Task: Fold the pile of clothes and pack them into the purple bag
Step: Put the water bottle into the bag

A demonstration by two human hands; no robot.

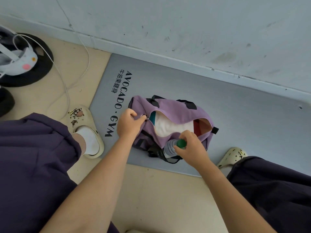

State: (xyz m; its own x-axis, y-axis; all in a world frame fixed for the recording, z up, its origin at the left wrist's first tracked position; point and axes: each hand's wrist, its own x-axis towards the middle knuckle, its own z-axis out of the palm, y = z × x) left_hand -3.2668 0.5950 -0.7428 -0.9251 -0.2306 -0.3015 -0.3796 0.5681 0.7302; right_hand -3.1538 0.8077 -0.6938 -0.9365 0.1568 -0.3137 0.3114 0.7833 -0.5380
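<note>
The purple bag [175,108] lies on a grey gym mat [244,125], its top unzipped. Folded clothes fill the opening: a white piece [170,126] in the middle, a teal edge at the left, red and peach pieces [201,126] at the right. My left hand [129,122] pinches the metal ring at the bag's left end. My right hand [191,148] grips the green cap of a clear water bottle [170,147], which stands in the black mesh side pocket on the bag's near side.
A pale wall runs along the far edge of the mat. A black round base with a grey plush toy [25,63] and white cables [67,84] sit at the left. My feet in cream clogs [87,132] flank the bag on the beige floor.
</note>
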